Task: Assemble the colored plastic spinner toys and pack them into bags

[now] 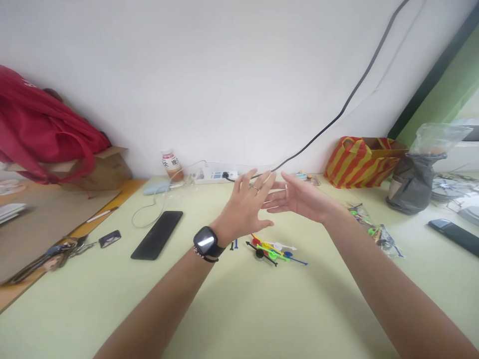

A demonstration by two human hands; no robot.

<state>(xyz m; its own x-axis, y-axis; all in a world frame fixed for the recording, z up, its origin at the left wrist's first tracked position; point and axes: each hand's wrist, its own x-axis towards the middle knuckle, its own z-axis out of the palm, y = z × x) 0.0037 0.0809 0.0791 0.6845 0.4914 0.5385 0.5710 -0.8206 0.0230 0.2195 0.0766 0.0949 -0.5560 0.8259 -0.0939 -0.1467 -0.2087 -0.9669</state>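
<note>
My left hand (247, 204), with a ring and a black smartwatch (205, 241) on its wrist, is raised over the table with fingers spread. Facing it from the right is my right hand (303, 197), its fingers stretched out and partly behind the left fingers. Neither hand holds anything; whether the fingertips touch cannot be made out. Below them on the table lies a small pile of plastic arrow-shaped spinners (275, 251) in black, red, yellow, green, blue and white. Two thin dark and blue tips (234, 245) show beside the left wrist.
A black phone (157, 235) and keys (71, 248) lie to the left. At the back are a bottle (172, 165) and a power strip (219, 176) with a black cable. Bagged colourful pieces (377, 232), a striped bag (361, 162) and a grey bag (411, 182) stand right.
</note>
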